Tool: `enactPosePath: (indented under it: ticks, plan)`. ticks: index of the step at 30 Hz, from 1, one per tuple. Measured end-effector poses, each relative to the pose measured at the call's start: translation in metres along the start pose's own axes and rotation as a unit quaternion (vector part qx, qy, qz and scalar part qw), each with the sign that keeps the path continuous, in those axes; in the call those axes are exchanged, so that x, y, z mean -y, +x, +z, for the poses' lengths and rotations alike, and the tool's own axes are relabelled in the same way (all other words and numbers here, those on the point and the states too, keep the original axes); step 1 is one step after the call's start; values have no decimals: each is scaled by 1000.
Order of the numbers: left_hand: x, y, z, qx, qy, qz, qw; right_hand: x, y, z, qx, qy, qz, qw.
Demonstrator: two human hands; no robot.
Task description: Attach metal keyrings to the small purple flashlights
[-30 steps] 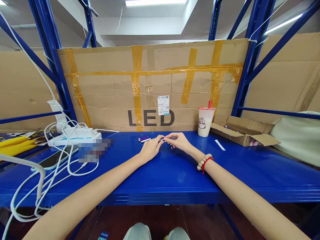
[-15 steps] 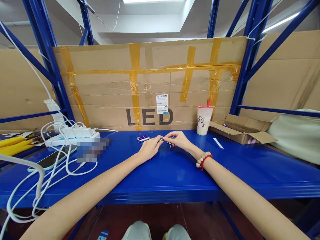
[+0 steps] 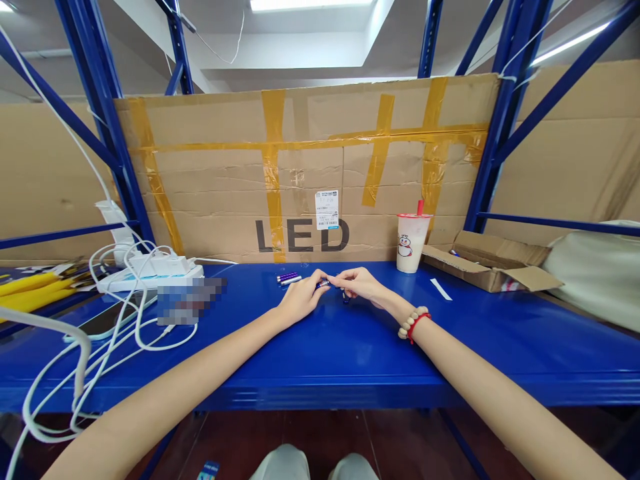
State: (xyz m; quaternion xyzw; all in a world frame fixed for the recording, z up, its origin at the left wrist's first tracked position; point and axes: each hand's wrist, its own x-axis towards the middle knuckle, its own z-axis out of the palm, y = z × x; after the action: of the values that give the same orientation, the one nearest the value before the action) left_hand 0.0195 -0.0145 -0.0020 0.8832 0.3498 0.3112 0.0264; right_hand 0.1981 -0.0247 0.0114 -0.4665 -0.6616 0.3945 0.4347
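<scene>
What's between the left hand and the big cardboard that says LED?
In the head view, small purple and silver tubes lie on the blue table between the left hand and the cardboard.

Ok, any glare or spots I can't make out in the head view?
Head view: overhead light blown white, faint sheen on the shelf; same view, a pixelated patch beside the cables; same view, the part in the left hand too small to make out.

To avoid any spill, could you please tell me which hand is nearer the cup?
The right hand. It is to the left of the cup; the left hand is farther left.
</scene>
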Motion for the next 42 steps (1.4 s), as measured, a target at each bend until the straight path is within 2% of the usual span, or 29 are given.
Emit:
enactPosePath:
  ticks: [7, 21, 30, 36, 42]
  plan:
    - [-7, 1, -3, 13, 37, -20, 999, -3, 2, 0, 6, 18, 3, 1000]
    - [-5, 4, 0, 47, 84, -43, 994, -9, 8, -1, -9, -5, -67, 998]
    - [-2, 4, 1, 41, 84, -52, 994, -6, 9, 0, -28, -8, -80, 996]
    - [-2, 4, 1, 45, 64, -43, 996, -7, 10, -4, -18, -9, -100, 995]
    - [-4, 3, -2, 76, 24, -23, 997, -11, 14, -9, -7, -25, -107, 994]
